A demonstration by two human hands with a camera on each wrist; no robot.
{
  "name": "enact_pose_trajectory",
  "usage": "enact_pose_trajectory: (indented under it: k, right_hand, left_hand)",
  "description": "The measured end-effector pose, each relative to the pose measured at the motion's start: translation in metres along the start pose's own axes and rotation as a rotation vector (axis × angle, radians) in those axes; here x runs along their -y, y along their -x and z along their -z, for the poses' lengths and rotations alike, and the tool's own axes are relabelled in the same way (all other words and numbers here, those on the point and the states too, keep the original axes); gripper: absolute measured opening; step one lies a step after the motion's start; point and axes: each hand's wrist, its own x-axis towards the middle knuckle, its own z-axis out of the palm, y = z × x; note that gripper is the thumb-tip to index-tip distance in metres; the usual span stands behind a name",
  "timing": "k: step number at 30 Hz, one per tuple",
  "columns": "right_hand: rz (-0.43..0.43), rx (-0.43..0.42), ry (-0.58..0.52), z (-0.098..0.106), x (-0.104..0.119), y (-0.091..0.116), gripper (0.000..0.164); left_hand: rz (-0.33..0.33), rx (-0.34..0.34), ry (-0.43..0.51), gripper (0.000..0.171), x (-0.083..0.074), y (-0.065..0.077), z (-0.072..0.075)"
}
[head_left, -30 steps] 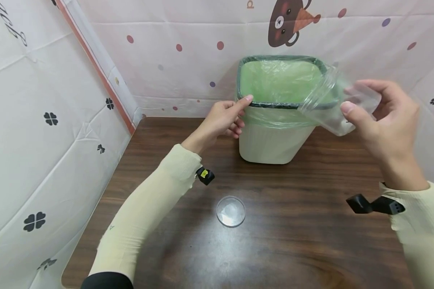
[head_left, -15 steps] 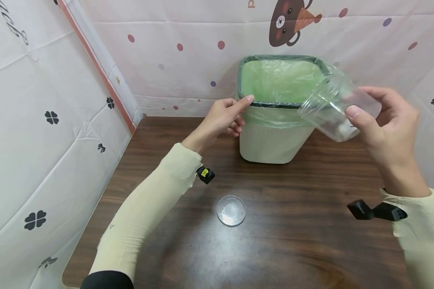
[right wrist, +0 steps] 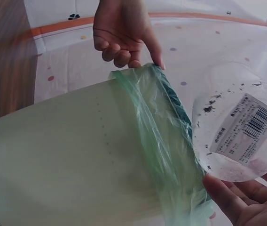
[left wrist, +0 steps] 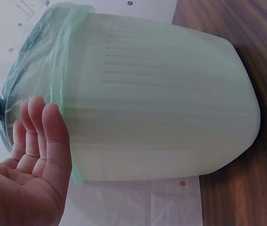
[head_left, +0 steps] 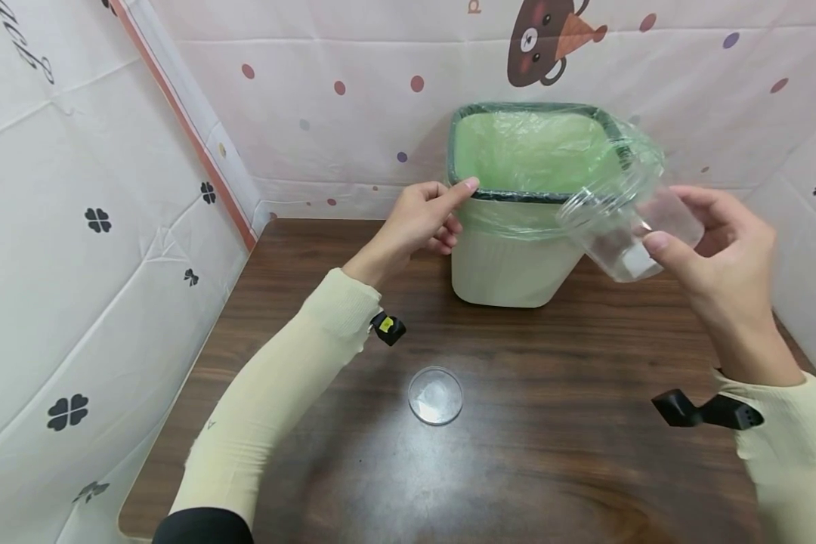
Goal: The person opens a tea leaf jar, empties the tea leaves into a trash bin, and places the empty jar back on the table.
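Observation:
My left hand (head_left: 421, 221) holds the near left rim of a pale green trash bin (head_left: 506, 276), thumb on top and fingers along the outside. A thin green bag (head_left: 517, 221) lines the bin and folds over its rim. My right hand (head_left: 731, 268) grips a clear plastic jar (head_left: 605, 238), tilted with its mouth toward the bin's right rim. In the right wrist view, a barcode label (right wrist: 248, 129) shows on the jar's base, with dark specks around it. The jar's contents are otherwise hard to make out.
On the dark wooden table (head_left: 551, 446) lies a clear round lid (head_left: 435, 395), in front of the bin. Patterned white sheeting (head_left: 326, 128) stands behind the bin and along both sides of the table.
My right hand and the jar have come lower, slightly nearer to me and a little left. The jar's base has dropped. My left hand has stayed on the rim.

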Motion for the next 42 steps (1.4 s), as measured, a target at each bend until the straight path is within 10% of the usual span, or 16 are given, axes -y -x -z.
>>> enact_pose_trajectory:
  k: [42]
  right_hand:
    - [-0.305, 0.157, -0.055, 0.008, -0.029, 0.037, 0.036]
  left_hand:
    - [-0.009, 0.010, 0.047, 0.044, 0.002, -0.008, 0.000]
